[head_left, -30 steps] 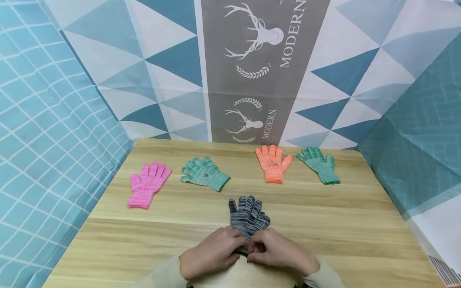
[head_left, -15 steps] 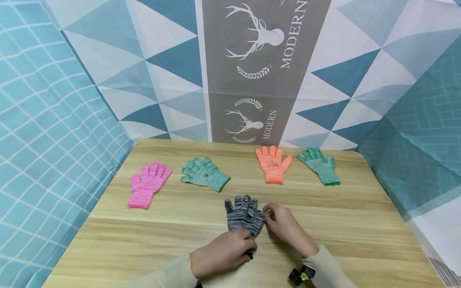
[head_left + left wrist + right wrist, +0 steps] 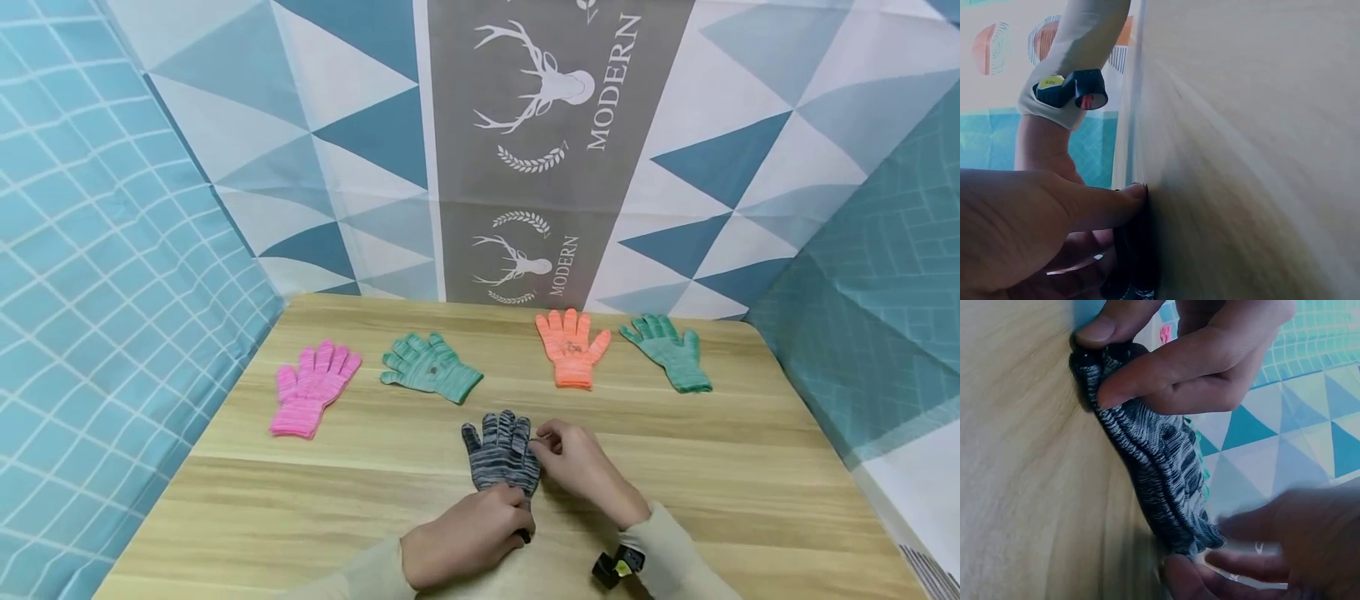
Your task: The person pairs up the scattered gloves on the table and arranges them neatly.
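A black-and-grey knit glove (image 3: 502, 454) lies near the front of the table, its fingers pointing away from me. My left hand (image 3: 472, 533) grips its cuff, covering most of it. In the left wrist view the thumb (image 3: 1110, 203) presses on the dark cuff edge (image 3: 1138, 247). My right hand (image 3: 581, 467) is at the glove's right side and pinches the outermost finger between thumb and forefinger. From the right wrist view, the glove (image 3: 1154, 462) stretches between both hands, side edge along the tabletop; the right hand (image 3: 1297, 544) is partly blurred.
Further back on the wooden table (image 3: 337, 500) lie a pink glove (image 3: 315, 387), a green glove (image 3: 432, 368), an orange glove (image 3: 573, 346) and another green glove (image 3: 670, 352). Patterned cloth (image 3: 525, 183) rises behind the table's back edge.
My right hand has left the cuff and moved up to the glove's right-hand finger. The glove has shifted slightly left, with my left hand staying on the cuff.
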A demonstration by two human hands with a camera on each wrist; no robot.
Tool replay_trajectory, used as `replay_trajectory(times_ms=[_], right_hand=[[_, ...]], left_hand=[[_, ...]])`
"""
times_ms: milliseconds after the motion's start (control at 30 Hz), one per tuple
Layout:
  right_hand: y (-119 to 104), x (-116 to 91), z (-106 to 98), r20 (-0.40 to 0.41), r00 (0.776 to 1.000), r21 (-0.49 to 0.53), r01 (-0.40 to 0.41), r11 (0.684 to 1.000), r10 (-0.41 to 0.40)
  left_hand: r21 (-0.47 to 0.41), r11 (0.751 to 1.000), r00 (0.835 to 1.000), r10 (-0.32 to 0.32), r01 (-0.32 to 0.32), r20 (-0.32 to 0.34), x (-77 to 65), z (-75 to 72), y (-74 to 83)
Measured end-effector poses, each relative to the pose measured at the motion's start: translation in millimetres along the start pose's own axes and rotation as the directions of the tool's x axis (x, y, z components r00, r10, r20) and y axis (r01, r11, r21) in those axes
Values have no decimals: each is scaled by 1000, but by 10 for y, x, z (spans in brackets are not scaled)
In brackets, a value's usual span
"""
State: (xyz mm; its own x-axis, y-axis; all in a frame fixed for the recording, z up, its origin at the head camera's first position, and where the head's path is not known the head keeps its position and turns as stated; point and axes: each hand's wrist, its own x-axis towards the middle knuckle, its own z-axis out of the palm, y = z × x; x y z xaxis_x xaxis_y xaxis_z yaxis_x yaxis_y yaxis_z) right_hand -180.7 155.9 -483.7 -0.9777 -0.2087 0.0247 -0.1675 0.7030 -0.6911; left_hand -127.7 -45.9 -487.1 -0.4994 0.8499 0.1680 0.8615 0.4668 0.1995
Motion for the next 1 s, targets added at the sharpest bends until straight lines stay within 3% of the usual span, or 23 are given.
replay_trajectory(times_ms=[267,533,633,767,1000], right_hand=[[29,60,9,19,999,-30,32,999,-31],[22,90,-12,0,1000,1,-19,1000,19],[16,83,-2,-4,1000,-59,-24,998,24],[4,88,2,4,1000,-150,18,989,-17],[-30,190,-62,23,999,-89,25,996,-23]], left_hand=[[18,1000,1000,2,-1,-24,10,19,-3],[11,1000,1000,5,-5,-8,0,14,10],[8,1000,1000,1,-1,-3,4,16,22],[-58,998,999,-39,40,13,30,9,37],[-107,992,998,-63,64,18,30,-16,39]])
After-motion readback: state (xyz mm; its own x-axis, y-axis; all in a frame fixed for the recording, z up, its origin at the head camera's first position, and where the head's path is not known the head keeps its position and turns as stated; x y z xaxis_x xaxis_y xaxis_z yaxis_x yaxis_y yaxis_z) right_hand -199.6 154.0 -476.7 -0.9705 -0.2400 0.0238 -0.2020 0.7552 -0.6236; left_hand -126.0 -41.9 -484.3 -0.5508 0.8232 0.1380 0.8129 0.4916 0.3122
